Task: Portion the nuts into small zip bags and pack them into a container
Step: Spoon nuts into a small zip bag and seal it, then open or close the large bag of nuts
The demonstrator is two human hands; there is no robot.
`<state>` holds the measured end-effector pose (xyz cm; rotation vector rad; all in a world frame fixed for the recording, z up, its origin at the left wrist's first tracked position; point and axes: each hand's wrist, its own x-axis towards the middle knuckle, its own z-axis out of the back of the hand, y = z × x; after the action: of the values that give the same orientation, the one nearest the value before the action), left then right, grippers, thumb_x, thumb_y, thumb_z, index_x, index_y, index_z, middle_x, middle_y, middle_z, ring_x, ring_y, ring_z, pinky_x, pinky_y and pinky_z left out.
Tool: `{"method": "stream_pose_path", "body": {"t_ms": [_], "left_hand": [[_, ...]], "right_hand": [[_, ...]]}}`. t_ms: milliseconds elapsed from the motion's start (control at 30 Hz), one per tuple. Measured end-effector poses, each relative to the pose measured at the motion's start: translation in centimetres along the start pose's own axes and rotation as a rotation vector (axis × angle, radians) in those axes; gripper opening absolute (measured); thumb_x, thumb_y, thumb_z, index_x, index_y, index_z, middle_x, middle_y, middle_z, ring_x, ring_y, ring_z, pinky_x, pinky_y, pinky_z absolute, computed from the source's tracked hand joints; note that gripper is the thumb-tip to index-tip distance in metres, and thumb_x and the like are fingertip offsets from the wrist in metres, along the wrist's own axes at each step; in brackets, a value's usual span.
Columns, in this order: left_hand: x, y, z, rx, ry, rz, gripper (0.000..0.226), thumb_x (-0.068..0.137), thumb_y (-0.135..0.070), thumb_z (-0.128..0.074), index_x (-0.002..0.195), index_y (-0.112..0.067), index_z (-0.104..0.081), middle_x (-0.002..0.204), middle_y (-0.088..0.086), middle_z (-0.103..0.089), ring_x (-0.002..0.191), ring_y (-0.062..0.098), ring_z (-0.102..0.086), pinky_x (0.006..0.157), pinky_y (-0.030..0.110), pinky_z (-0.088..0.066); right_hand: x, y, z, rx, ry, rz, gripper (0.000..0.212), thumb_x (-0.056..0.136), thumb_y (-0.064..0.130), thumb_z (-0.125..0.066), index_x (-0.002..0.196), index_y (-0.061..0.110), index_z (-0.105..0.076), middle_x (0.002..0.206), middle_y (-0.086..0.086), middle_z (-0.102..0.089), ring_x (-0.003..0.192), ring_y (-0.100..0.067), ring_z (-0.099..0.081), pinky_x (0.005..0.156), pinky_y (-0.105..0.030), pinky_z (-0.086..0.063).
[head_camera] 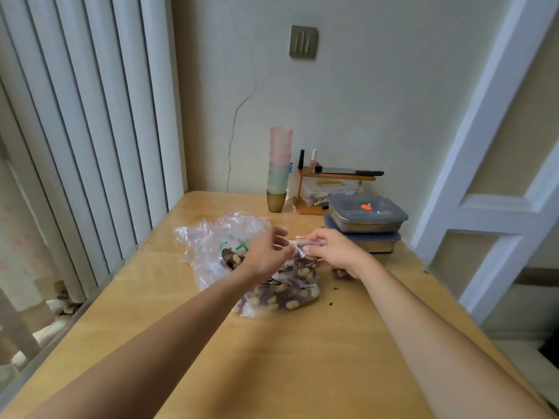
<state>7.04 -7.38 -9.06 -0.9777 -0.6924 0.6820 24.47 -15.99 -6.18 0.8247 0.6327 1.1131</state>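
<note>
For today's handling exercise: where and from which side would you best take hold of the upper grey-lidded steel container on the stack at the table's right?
Grip the upper grey-lidded steel container by its two short ends, just under the lid's overhanging rim, coming from above and the front. It lies flat on a second container; the wooden shelf crowds its back, and the right hand works just before it.

A stack of pastel cups (279, 164) stands at twelve o'clock on the wooden table (272, 358), a small wooden shelf (332, 179) with bottles just beside it.
</note>
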Motion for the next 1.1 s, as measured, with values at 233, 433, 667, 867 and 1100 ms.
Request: {"method": "stream_pose_path", "body": {"t_ms": [233,433,667,867,1100], "left_hand": [[0.3,0.3,-4.2,0.475,0.163,-0.193,0.034,0.090,-0.021,-0.066,0.123,-0.017,-0.060,0.112,0.001,-0.057,0.100,0.015,-0.056,0.090,0.026,-0.047],[0.5,1.5,-5.4,0.522,0.155,-0.189,0.036,0.091,-0.021,-0.064,0.126,-0.018,-0.059,0.113,0.000,-0.052,0.102,0.015,-0.053,0.083,0.019,-0.039],[0.6,2.5,-4.2,0.446,0.022,-0.226,0.013,0.096,-0.024,-0.060,0.106,-0.021,-0.067,0.104,-0.002,-0.059,0.091,0.009,-0.056,0.081,0.022,-0.044],[0.9,3.2,-1.2,0.394,-0.253,-0.201,0.011,0.096,-0.019,-0.055,0.094,-0.022,-0.065,0.096,-0.010,-0.054,0.086,0.007,-0.056,0.075,0.025,-0.047],[3.6,6.3,7.7,0.625,-0.551,-0.035,0.037,0.089,0.004,-0.046,0.111,-0.012,-0.071,0.120,0.005,-0.062,0.114,0.025,-0.051,0.092,0.034,-0.043]], "right_hand": [[-1.7,-6.1,3.5,-0.095,-0.212,-0.140,0.011,0.089,0.017,-0.076,0.089,0.022,-0.067,0.094,-0.006,-0.074,0.102,-0.032,-0.070,0.092,-0.054,-0.058],[-2.0,-7.5,2.7,-0.150,-0.370,-0.098,0.012,0.087,0.017,-0.078,0.095,0.022,-0.072,0.091,0.004,-0.072,0.097,-0.024,-0.069,0.084,-0.033,-0.053],[-1.8,-6.3,1.6,-0.411,-0.569,-0.071,0.024,0.092,0.029,-0.074,0.111,0.020,-0.061,0.116,0.001,-0.050,0.100,-0.018,-0.054,0.081,-0.031,-0.047],[0.5,-2.3,-1.4,-0.498,-0.597,0.196,0.011,0.097,0.013,-0.063,0.088,0.020,-0.062,0.098,0.002,-0.057,0.086,-0.018,-0.059,0.065,-0.027,-0.045],[5.7,0.2,-5.7,-0.721,-0.102,-0.016,0.040,0.097,-0.001,-0.053,0.127,0.022,-0.066,0.127,-0.004,-0.059,0.106,-0.026,-0.062,0.087,-0.036,-0.052]]}}
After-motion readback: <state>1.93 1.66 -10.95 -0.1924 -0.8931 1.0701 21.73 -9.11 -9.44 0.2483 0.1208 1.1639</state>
